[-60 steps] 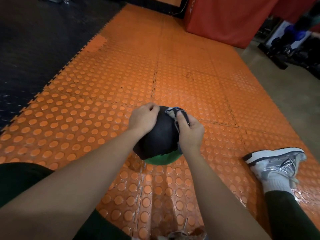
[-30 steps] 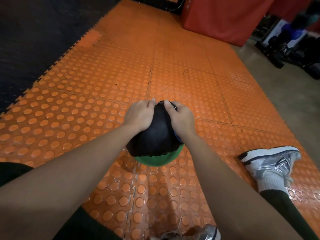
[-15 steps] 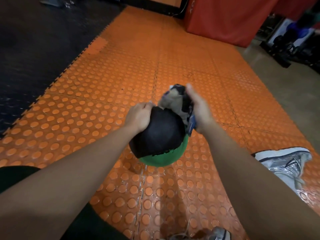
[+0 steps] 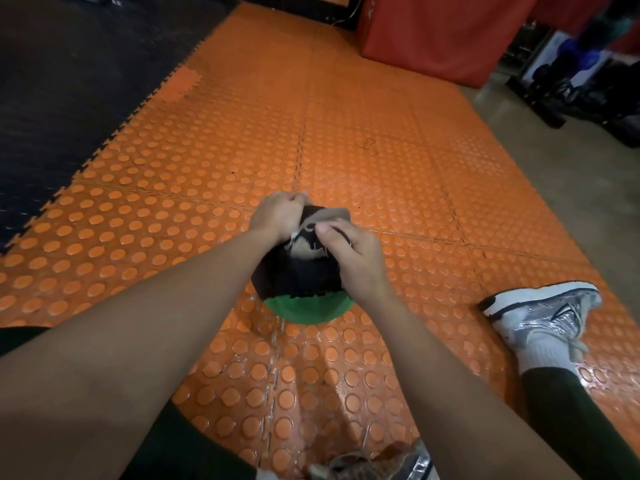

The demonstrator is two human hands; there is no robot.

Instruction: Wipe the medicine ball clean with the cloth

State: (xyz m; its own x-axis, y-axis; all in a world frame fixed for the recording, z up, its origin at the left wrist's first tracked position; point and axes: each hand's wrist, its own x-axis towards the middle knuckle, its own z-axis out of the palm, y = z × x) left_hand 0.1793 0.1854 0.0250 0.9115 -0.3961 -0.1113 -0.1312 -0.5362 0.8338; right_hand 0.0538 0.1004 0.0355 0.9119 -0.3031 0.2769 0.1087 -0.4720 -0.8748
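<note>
A black and green medicine ball (image 4: 304, 303) sits on the orange studded floor mat (image 4: 346, 133) in front of me. A dark and tan cloth (image 4: 311, 233) lies over the ball's top. My left hand (image 4: 277, 213) grips the far left top of the ball at the cloth's edge, fingers curled. My right hand (image 4: 353, 254) presses the cloth onto the ball's top right, thumb pinching a fold of it. The far side of the ball is hidden.
My right foot in a white and silver shoe (image 4: 543, 313) lies on the mat to the right; my other shoe (image 4: 374, 465) shows at the bottom edge. Black flooring (image 4: 69, 81) borders the left, a red pad (image 4: 443, 32) stands behind, gym gear (image 4: 588, 84) at far right.
My right hand had lifted the cloth off the ball's top half a second ago; it has now come back down, pressing the cloth onto the top. The left hand kept its grip.
</note>
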